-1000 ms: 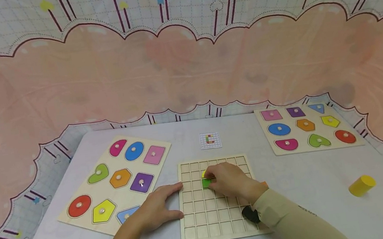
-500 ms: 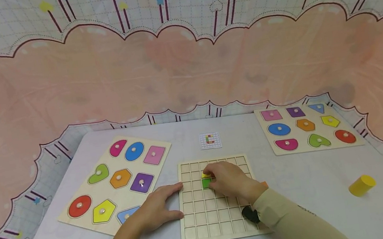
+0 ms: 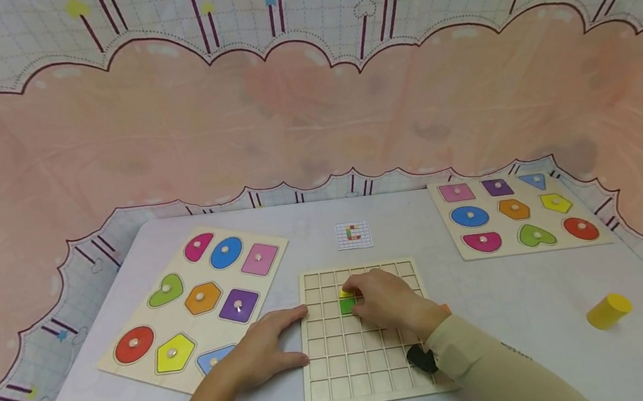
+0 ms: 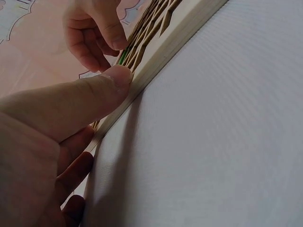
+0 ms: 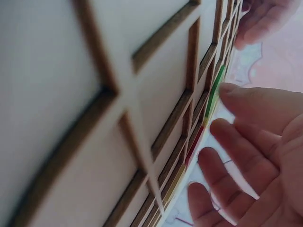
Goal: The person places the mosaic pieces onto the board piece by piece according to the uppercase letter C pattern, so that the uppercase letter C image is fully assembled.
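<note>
A pale wooden grid board (image 3: pixel 336 390) lies on the table. My left hand (image 3: pixel 262 349) rests at its left edge, thumb and index fingertip touching the side, fingers extended. Over the upper part of the board is my right hand (image 3: pixel 388 301), its thumb at a green square tile (image 3: pixel 346 306) and its index finger by a yellow tile (image 3: pixel 343 294). The right wrist view shows the green tile (image 5: pixel 215 92) seated in the grid, with a red tile (image 5: pixel 194 145) and a yellowish one (image 5: pixel 174 182) further along. The right fingers are only gently bent, the tiles lying flat beneath them.
A knobbed shape puzzle (image 3: pixel 183 336) lies at the left, close to the left hand. Another shape puzzle (image 3: pixel 507 248) sits at the back right. A small pattern card (image 3: pixel 364 243) lies beyond the board, and a yellow cylinder (image 3: pixel 608 311) stands at the right.
</note>
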